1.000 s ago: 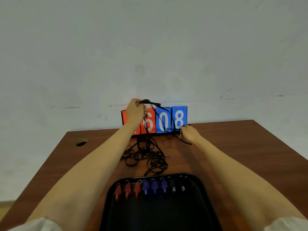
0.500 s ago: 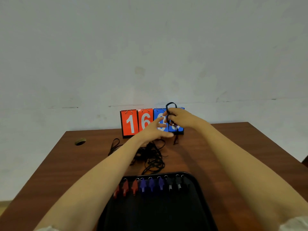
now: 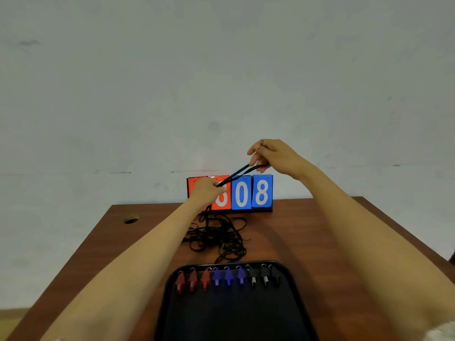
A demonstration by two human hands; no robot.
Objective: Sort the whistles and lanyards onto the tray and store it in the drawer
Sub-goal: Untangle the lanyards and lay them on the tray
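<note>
Lanyard (image 3: pixel 236 173) sorting is the step in hand. One flat black cord runs taut between the left hand (image 3: pixel 206 190), fingers curled round its lower end, and the raised right hand (image 3: pixel 274 156), pinching its loop. Below, a limp tangled heap (image 3: pixel 219 236) lies on the wooden table (image 3: pixel 344 242), just beyond the glossy black tray (image 3: pixel 291 275) (small plastic whistles (image 3: pixel 229 278) rowed red, blue, black). Next, I judge, comes working this cord free of the tangle and folding it onto the tray.

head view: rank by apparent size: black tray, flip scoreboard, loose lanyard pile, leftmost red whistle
1. black tray, nearest the camera, which inflates it.
2-3. flip scoreboard and lanyard pile look alike, unranked; the left hand hides part of the scoreboard.
4. leftmost red whistle.
</note>
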